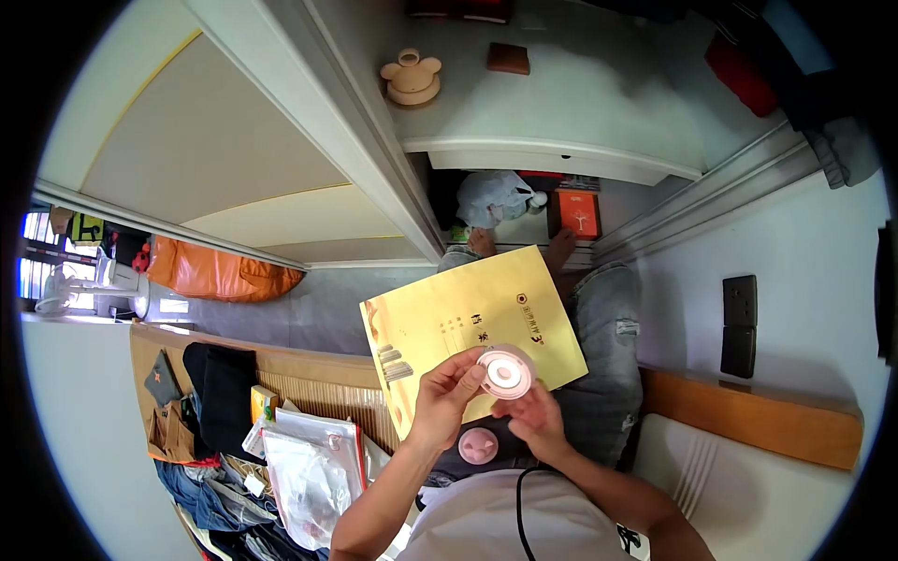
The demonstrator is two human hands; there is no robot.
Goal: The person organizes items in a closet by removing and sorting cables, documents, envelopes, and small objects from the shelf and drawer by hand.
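The left hand (449,391) has a pinched grip on a round pink case (506,372), thumb on the near edge and fingers curled around its left side. The case is held above the lap, its pale face with a ring in the middle turned up toward the head. The right hand (531,421) is just beside the lower right edge of the case; its grip is loose, with the fingers blurred, and I cannot tell whether they touch the edge. A pink lid (479,446) with a raised pig-like snout rests on the lap, below the two hands. A yellow folder (477,318) with dark printing lies across the legs in worn jeans (608,313), under and beyond the hands.

To the left, a clear plastic bag (313,477) with a red edge lies on a bamboo mat (327,404), next to dark clothes (220,397) and more jeans. Farther off, an orange bag (220,269) sits on the floor. Ahead, a shelf (552,107) carries a bear-shaped thing (412,81) and a brown wallet (509,58); below it are a white plastic bag (494,196) and an orange book (579,215)
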